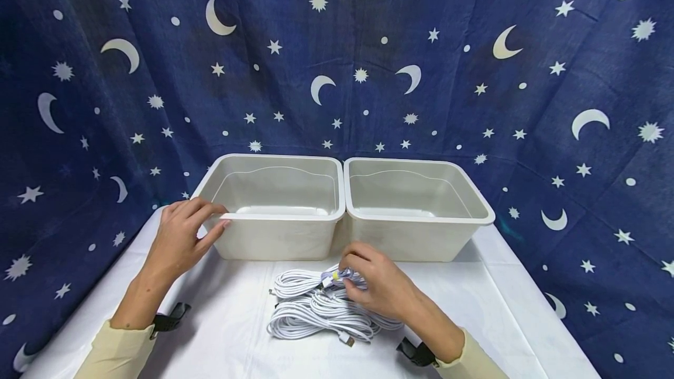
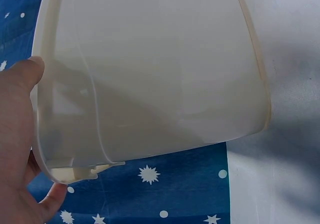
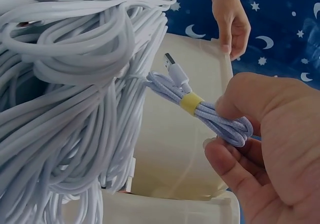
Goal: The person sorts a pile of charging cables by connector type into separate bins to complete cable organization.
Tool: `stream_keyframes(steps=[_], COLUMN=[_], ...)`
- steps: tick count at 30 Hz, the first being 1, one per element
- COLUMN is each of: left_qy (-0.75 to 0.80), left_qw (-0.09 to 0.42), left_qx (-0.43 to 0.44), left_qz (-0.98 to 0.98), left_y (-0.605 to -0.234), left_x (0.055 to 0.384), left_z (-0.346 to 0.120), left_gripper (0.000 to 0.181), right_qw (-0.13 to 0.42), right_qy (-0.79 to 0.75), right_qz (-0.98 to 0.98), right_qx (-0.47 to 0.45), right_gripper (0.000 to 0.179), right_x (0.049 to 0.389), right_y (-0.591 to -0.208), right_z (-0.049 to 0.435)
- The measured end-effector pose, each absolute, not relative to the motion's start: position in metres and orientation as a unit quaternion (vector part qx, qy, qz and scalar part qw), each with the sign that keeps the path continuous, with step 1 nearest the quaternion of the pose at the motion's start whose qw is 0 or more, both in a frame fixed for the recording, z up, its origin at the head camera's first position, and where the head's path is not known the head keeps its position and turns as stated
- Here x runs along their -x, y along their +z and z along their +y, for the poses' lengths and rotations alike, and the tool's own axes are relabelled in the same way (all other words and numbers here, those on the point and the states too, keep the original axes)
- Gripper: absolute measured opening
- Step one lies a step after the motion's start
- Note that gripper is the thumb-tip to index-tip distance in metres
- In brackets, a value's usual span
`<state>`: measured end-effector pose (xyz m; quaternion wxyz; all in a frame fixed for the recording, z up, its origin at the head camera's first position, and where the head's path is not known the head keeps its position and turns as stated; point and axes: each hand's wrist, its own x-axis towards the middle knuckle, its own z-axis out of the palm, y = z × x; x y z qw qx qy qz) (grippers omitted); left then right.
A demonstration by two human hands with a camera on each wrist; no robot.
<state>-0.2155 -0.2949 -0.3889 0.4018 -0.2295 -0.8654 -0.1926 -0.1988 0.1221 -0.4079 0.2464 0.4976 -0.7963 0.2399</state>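
Observation:
My right hand [image 1: 381, 282] pinches a small lavender braided USB cable [image 3: 220, 126] between thumb and fingers. That cable is coiled and bound with a yellow tie [image 3: 190, 103], its metal plug sticking out past the tie. Under and beside it lies a heap of coiled white USB cables [image 1: 310, 314], one plug showing at the front. At the near left corner of the left off-white plastic bin [image 1: 279, 238], my left hand [image 1: 181, 238] grips the rim, thumb on the outside and fingers over the edge. The left wrist view shows the bin's outer wall [image 2: 165, 84] close up.
A second off-white bin [image 1: 411, 241] stands right beside the first, rims nearly touching. Both are open-topped, behind the cable heap. White cloth [image 1: 226, 332] covers the table. A blue curtain [image 1: 358, 45] with moons and stars hangs behind and at both sides.

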Motion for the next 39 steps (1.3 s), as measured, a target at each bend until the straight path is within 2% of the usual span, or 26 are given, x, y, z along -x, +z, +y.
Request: stream_keyframes(steps=[39], left_qy=[-0.196], left_qw=[0.401], left_qx=[0.235], left_qz=[-0.863], left_y=[-0.391], left_x=[0.218], left_z=[-0.297], left_gripper=[0.025], right_qw=[0.314], right_qy=[0.302], right_qz=[-0.756], right_qx=[-0.488], right_gripper=[0.021], right_x=[0.203], right_y=[-0.362], right_z=[0.111])
